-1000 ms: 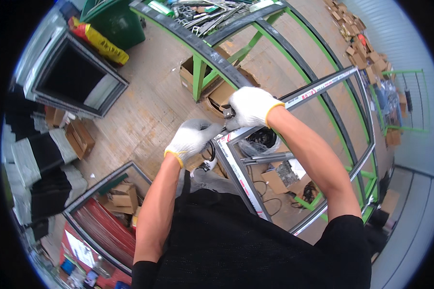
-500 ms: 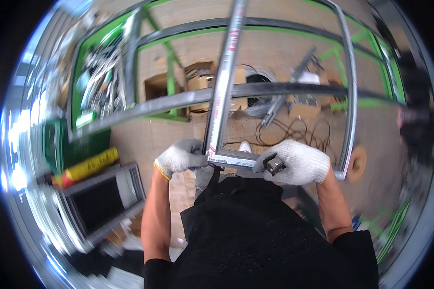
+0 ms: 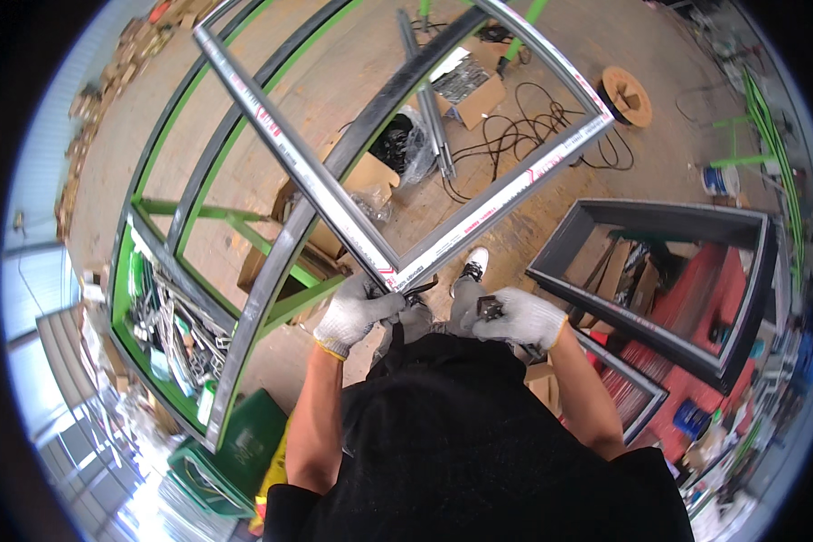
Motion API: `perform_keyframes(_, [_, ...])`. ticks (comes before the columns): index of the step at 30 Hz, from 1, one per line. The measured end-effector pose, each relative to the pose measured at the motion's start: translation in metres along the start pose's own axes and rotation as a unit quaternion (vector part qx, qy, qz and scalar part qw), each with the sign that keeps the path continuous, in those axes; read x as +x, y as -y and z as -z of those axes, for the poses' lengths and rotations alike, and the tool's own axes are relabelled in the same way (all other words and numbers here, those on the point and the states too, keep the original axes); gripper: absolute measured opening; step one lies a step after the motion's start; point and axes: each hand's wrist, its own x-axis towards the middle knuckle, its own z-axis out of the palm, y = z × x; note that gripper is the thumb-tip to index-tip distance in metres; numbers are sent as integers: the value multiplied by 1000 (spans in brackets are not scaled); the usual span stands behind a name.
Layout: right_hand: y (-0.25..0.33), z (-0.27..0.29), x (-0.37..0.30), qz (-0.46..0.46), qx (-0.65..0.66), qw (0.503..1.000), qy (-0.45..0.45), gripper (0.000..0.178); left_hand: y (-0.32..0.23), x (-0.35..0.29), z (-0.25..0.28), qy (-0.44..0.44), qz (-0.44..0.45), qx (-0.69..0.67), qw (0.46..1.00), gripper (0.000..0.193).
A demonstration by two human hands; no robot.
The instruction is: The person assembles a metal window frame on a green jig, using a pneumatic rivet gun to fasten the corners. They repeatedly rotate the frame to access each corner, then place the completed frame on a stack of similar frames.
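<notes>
A rectangular metal frame (image 3: 461, 224), with printed protective film on its bars, lies slanted across the green-and-black rack in front of me. My left hand (image 3: 357, 316), in a white-grey work glove, is closed at the frame's nearest corner. A thin, bent black piece (image 3: 420, 288) sticks out beside that corner; whether my fingertips also pinch it is hidden. My right hand (image 3: 521, 319), gloved too, is closed around a small dark metal block (image 3: 490, 309). It hangs to the right of the corner, apart from the frame.
The rack (image 3: 285, 262) stretches from the left to the far side. Black cables (image 3: 524, 135) and a cardboard box (image 3: 470, 95) lie on the floor beyond. A dark frame (image 3: 641, 330) stands at right, a green bin (image 3: 244, 452) at lower left, a wooden spool (image 3: 627, 95) far right.
The view has turned, so the frame and rack now run slanted. My right hand has come off the frame's near bar, still with the metal block. My left hand stays at the corner.
</notes>
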Motion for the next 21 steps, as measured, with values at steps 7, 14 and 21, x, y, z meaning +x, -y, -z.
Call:
perform_keyframes(7, [-7, -73, 28, 18, 371, 909, -189, 44, 8, 16, -47, 24, -24, -45, 998, 17])
perform_keyframes(14, [20, -83, 26, 58, 390, 852, -345, 28, 12, 27, -73, -5, -19, -51, 998, 9])
perform_keyframes(21, [19, -66, 48, 86, 260, 840, -468, 49, 10, 26, -76, -16, -36, -61, 997, 14])
